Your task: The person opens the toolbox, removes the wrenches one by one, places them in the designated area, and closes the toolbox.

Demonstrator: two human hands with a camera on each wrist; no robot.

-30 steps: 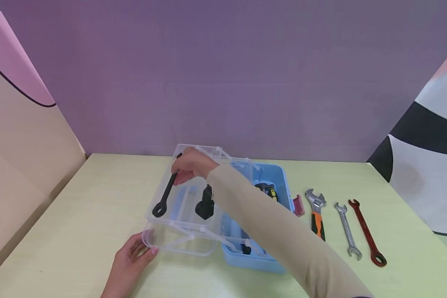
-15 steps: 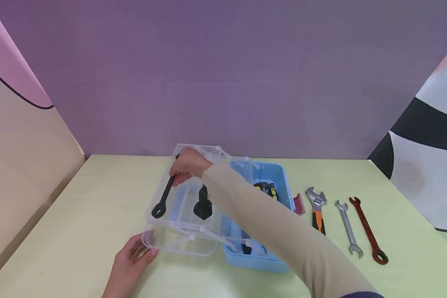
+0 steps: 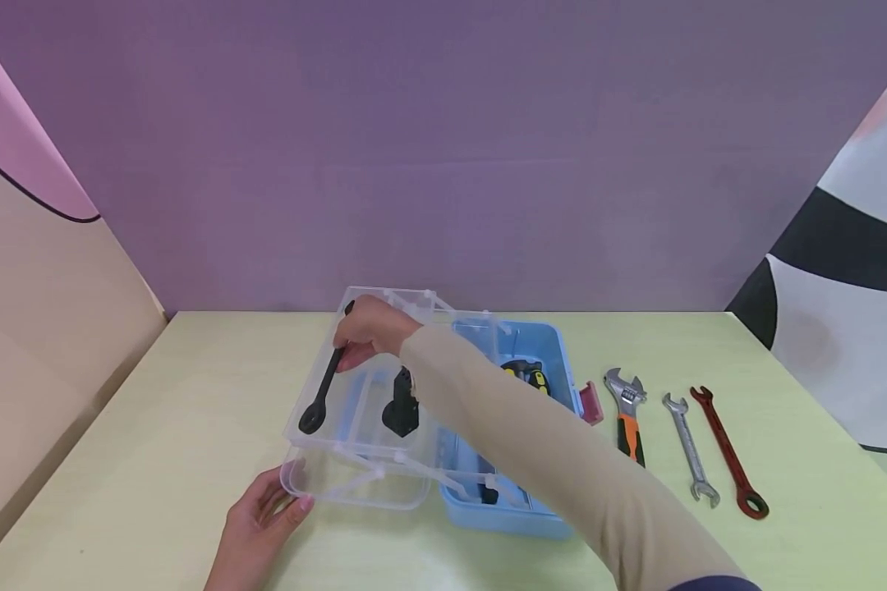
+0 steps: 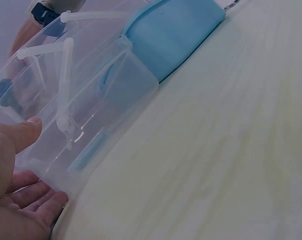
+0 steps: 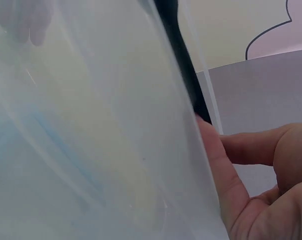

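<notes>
Black wrench lies in the clear upper tray of a blue toolbox on the worktop, head view: the right hand pinches its far end while the left hand, fingers relaxed, steadies the near lower tray. Left wrist view shows straight fingers against clear plastic. Right wrist view shows fingertips at the dark shaft. Placing looks underway; letting go should follow.

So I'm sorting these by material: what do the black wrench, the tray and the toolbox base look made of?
Black wrench: likely metal, matte black coating.
Tray: clear glossy plastic; you can see through it.
Toolbox base: opaque, smooth light blue plastic.
</notes>
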